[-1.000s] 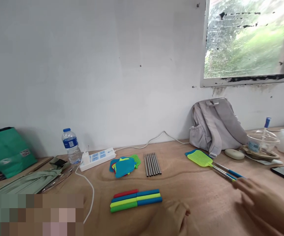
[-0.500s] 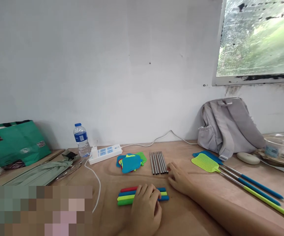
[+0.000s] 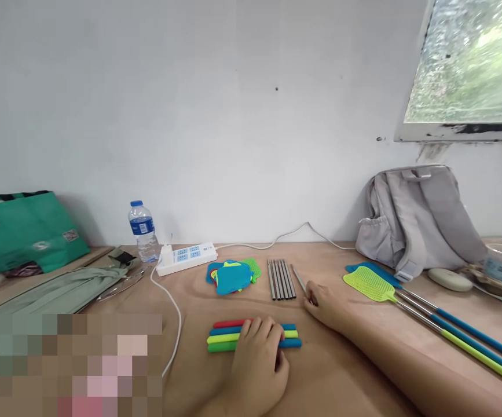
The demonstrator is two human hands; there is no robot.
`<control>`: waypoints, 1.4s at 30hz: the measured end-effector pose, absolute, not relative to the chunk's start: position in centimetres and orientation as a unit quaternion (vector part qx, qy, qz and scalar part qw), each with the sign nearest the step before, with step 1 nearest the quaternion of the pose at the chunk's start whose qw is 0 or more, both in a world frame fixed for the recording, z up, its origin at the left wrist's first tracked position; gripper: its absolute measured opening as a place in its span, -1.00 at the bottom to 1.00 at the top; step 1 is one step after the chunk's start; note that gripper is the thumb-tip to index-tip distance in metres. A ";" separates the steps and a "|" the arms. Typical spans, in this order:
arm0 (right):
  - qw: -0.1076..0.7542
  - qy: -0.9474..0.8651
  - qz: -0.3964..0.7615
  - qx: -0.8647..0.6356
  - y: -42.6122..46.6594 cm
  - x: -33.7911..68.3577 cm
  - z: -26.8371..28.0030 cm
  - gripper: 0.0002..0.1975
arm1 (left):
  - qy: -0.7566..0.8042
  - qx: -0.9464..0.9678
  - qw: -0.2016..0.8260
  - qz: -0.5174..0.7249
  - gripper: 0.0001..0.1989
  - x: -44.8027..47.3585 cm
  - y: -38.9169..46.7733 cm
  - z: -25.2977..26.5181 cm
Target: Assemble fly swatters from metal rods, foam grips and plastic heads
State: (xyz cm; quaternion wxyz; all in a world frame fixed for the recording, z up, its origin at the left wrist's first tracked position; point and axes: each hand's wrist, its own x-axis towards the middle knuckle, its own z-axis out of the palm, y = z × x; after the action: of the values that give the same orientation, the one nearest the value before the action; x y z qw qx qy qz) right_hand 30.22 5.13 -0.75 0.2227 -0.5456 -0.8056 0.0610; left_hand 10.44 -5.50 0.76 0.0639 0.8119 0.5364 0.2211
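Tubes [image 3: 282, 280] right of swatter heads [image 3: 233, 278], handles [image 3: 222, 337] in front, swatters [image 3: 450, 328] farther right

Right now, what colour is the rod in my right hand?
The rod is silver-grey, seen best in the head view.

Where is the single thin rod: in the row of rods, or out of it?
Out: the single rod shows at the right grip, with table visible between it and the row.
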 end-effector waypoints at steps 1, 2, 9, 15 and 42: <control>0.228 -0.800 0.069 -0.550 4.8 30.6 -0.8 -0.97 | 0.536 0.813 0.063 0.221 -0.81 10.4 -5.5 0.7; 0.241 -0.794 0.088 -0.551 4.5 30.9 -0.9 -0.97 | 0.535 0.813 0.061 0.221 -0.81 10.4 -5.5 0.7; 0.486 -0.577 0.377 -0.538 0.8 32.7 -1.4 -0.82 | 0.512 0.835 0.043 0.199 -0.82 10.4 -5.7 0.8; 0.580 -0.400 0.532 -0.469 -3.5 31.7 -1.3 -0.67 | 0.488 0.852 0.034 0.189 -0.83 10.5 -5.5 0.7; 0.477 -0.472 0.712 -0.205 -4.7 31.6 0.5 -0.67 | 0.407 0.868 0.065 0.277 -0.83 10.7 -6.3 1.4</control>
State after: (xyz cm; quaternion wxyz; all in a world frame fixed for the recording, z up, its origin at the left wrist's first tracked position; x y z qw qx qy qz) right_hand 31.55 -4.65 0.46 0.4770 -0.2051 -0.4720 0.7125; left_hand 10.69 -6.32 1.36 0.0645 0.8682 0.4067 0.2771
